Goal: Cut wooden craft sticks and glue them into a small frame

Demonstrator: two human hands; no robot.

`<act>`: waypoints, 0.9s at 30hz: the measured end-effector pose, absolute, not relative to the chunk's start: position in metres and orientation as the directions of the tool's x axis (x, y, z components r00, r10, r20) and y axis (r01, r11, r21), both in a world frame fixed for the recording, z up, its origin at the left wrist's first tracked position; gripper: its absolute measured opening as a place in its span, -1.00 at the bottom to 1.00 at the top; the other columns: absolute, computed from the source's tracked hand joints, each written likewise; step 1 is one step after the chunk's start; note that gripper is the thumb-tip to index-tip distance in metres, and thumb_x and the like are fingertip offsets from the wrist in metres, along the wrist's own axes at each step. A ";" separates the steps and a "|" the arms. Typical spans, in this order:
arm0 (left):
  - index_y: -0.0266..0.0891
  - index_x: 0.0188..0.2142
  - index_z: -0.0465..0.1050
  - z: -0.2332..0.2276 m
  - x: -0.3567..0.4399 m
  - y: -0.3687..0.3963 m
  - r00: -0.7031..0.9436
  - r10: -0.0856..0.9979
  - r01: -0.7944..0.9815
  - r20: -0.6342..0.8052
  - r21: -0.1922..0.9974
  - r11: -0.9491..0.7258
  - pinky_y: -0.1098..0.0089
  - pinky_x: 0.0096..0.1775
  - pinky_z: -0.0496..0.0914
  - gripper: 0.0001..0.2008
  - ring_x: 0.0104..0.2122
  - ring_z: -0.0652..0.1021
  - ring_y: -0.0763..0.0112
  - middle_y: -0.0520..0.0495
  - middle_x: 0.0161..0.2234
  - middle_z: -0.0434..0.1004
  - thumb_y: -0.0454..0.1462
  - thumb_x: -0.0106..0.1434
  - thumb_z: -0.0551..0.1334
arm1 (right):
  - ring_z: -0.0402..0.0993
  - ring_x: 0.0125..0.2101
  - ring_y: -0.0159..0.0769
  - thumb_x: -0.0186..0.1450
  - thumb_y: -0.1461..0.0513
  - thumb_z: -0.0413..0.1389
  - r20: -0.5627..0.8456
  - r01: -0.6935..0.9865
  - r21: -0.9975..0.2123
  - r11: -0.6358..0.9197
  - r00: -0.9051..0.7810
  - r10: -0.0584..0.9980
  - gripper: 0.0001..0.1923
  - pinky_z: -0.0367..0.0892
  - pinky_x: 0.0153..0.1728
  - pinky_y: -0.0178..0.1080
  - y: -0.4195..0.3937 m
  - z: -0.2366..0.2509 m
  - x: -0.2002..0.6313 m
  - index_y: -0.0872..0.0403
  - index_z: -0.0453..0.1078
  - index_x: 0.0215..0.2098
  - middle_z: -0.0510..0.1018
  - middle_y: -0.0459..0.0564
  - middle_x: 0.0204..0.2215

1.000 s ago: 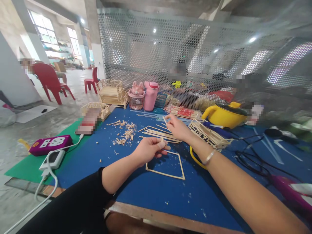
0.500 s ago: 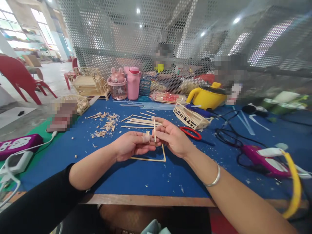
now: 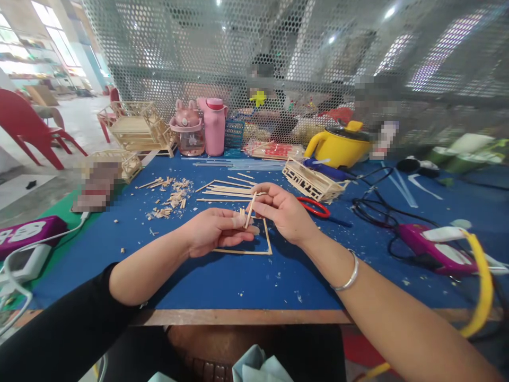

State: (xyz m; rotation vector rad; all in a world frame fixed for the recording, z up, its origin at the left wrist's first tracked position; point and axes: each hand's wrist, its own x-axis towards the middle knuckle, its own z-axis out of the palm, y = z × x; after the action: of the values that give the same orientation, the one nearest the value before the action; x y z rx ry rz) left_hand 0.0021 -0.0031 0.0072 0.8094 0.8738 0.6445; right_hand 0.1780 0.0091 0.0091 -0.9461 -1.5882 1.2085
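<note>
My left hand [image 3: 212, 231] is closed on some short wooden sticks [image 3: 242, 211], whose ends stick up between thumb and fingers. Another short wooden stick [image 3: 250, 209] is pinched by my right hand [image 3: 286, 215]; it leans, with its lower end close to my left fingertips. Whether that end touches the other sticks I cannot tell. Beneath my hands, a thin wooden stick frame [image 3: 269, 239] lies on the blue table mat [image 3: 191, 286], partly hidden by them. Just beyond are several longer wooden sticks [image 3: 226, 191].
Wood scraps [image 3: 178, 193] lie left of the sticks. Red-handled scissors [image 3: 318, 208] and a wooden lattice model [image 3: 312, 180] are at right, near a yellow pot [image 3: 340, 148] and black cables [image 3: 374, 207]. A pink bottle [image 3: 214, 127] stands at the back; a phone [image 3: 99, 185] is at left.
The stick in my right hand has gone from nearly upright to slanted, its lower end shifting left toward my left fingers. The view has tilted slightly.
</note>
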 end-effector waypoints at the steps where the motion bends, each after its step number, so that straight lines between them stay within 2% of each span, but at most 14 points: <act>1: -0.39 -0.36 0.55 0.007 0.002 -0.003 0.495 0.767 -0.164 -0.408 0.823 0.543 0.64 -0.43 0.47 -0.88 -0.39 0.62 0.45 -0.28 -0.24 0.60 -0.40 0.20 0.22 | 0.40 -0.45 -0.44 0.15 0.23 0.15 0.210 0.063 -0.969 0.239 -0.303 0.930 -0.75 0.29 -0.35 -0.31 0.009 0.009 0.178 0.05 0.28 -0.21 0.49 -0.16 -0.47; 6: -0.39 -0.39 0.55 0.006 0.002 -0.003 0.506 0.755 -0.139 -0.417 0.824 0.549 0.64 -0.45 0.46 -0.90 -0.46 0.60 0.49 -0.26 -0.31 0.62 -0.40 0.19 0.24 | 0.39 -0.48 -0.45 0.14 0.26 0.15 0.237 0.135 -0.947 0.290 -0.312 0.920 -0.76 0.28 -0.40 -0.32 0.009 0.008 0.179 0.05 0.29 -0.21 0.49 -0.17 -0.49; 9: -0.37 -0.36 0.54 0.004 0.001 -0.003 0.537 0.742 -0.107 -0.401 0.840 0.532 0.62 -0.42 0.47 -0.91 -0.44 0.60 0.50 -0.27 -0.30 0.62 -0.36 0.17 0.27 | 0.43 -0.43 -0.43 0.14 0.26 0.16 0.261 0.137 -0.939 0.317 -0.318 0.911 -0.76 0.32 -0.34 -0.30 0.009 0.007 0.179 0.05 0.30 -0.21 0.50 -0.15 -0.45; 12: -0.35 -0.34 0.53 0.002 -0.001 -0.003 0.554 0.729 -0.064 -0.402 0.853 0.519 0.60 -0.41 0.46 -0.87 -0.42 0.61 0.47 -0.27 -0.28 0.61 -0.30 0.13 0.31 | 0.49 -0.38 -0.38 0.16 0.24 0.15 0.236 0.121 -0.947 0.297 -0.365 0.901 -0.77 0.36 -0.27 -0.25 0.009 0.007 0.179 0.06 0.28 -0.21 0.55 -0.08 -0.39; 16: -0.29 -0.30 0.52 -0.001 -0.001 -0.004 0.523 0.743 0.008 -0.417 0.874 0.486 0.59 -0.45 0.45 -0.80 -0.41 0.61 0.45 -0.23 -0.30 0.62 -0.22 0.08 0.35 | 0.51 -0.41 -0.37 0.18 0.24 0.13 0.211 0.124 -0.953 0.278 -0.387 0.898 -0.78 0.39 -0.29 -0.22 0.008 0.006 0.179 0.06 0.25 -0.21 0.58 -0.05 -0.38; 21: -0.32 -0.38 0.53 -0.002 0.004 -0.006 0.483 0.818 0.026 -0.311 0.939 0.342 0.57 -0.42 0.45 -0.82 -0.46 0.58 0.52 -0.19 -0.36 0.63 -0.20 0.10 0.33 | 0.54 -0.38 -0.34 0.19 0.24 0.13 0.236 0.149 -0.939 0.309 -0.373 0.897 -0.79 0.40 -0.25 -0.20 0.008 0.007 0.181 0.05 0.24 -0.21 0.59 -0.06 -0.38; 27: -0.31 -0.39 0.55 -0.002 0.004 -0.006 0.493 0.840 0.055 -0.226 0.972 0.229 0.57 -0.42 0.42 -0.83 -0.50 0.54 0.56 -0.16 -0.39 0.62 -0.21 0.12 0.30 | 0.55 -0.34 -0.33 0.20 0.25 0.12 0.269 0.188 -0.919 0.348 -0.349 0.898 -0.80 0.41 -0.22 -0.19 0.005 0.009 0.179 0.04 0.25 -0.20 0.60 -0.06 -0.36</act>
State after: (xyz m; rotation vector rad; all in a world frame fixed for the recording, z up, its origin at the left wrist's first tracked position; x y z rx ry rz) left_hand 0.0042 -0.0059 -0.0016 1.2344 0.9223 0.6617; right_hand 0.1795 0.0047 0.0090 -0.9648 -1.7656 1.0565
